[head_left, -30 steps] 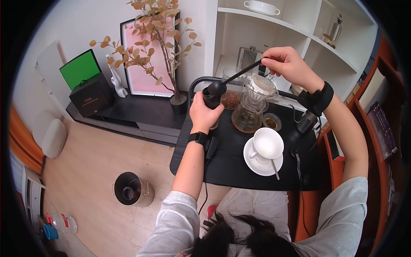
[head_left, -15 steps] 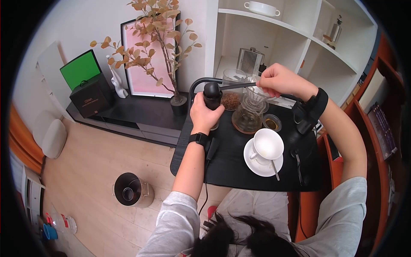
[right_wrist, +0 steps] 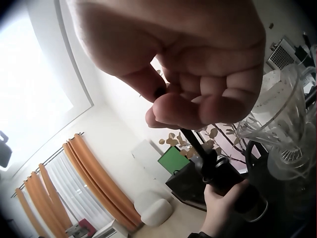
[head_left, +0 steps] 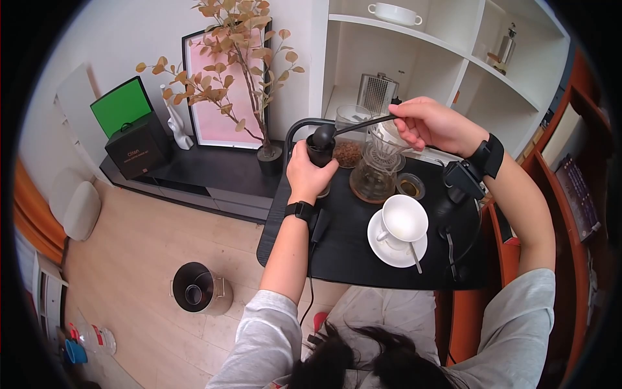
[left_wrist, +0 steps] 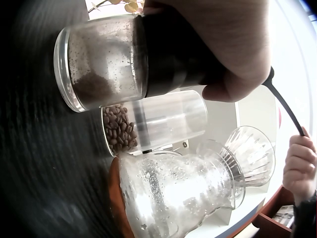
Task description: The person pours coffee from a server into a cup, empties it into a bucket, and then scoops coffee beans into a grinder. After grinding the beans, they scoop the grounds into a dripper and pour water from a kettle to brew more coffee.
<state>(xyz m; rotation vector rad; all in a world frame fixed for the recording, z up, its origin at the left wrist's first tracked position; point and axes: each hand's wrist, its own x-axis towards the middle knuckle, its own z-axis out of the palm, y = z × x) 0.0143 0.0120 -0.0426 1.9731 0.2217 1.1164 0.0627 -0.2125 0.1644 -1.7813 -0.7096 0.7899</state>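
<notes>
My left hand (head_left: pixel 310 172) wraps round the black body of a manual coffee grinder (head_left: pixel 320 154), standing upright at the table's left side. Brown grounds lie in its clear lower jar (left_wrist: pixel 104 64). From its domed top a black crank handle (head_left: pixel 363 125) reaches out to the right. The fingers of my right hand (head_left: pixel 431 123) pinch the crank's outer end, above a glass dripper (head_left: pixel 387 144). The dripper sits on a glass coffee server (head_left: pixel 374 180). Behind, a clear canister of coffee beans (left_wrist: pixel 119 130) stands close to the grinder.
A white cup (head_left: pixel 405 218) with a spoon stands on a saucer (head_left: pixel 395 258) at the table's front. A small glass dish (head_left: pixel 411 186) is beside the server. White shelves (head_left: pixel 440 48) rise behind the table (head_left: pixel 343 253). A metal bin (head_left: pixel 220 295) stands on the floor.
My right hand has come down from its higher place and then risen slightly, swinging the crank round with it. The left hand keeps its grip on the grinder.
</notes>
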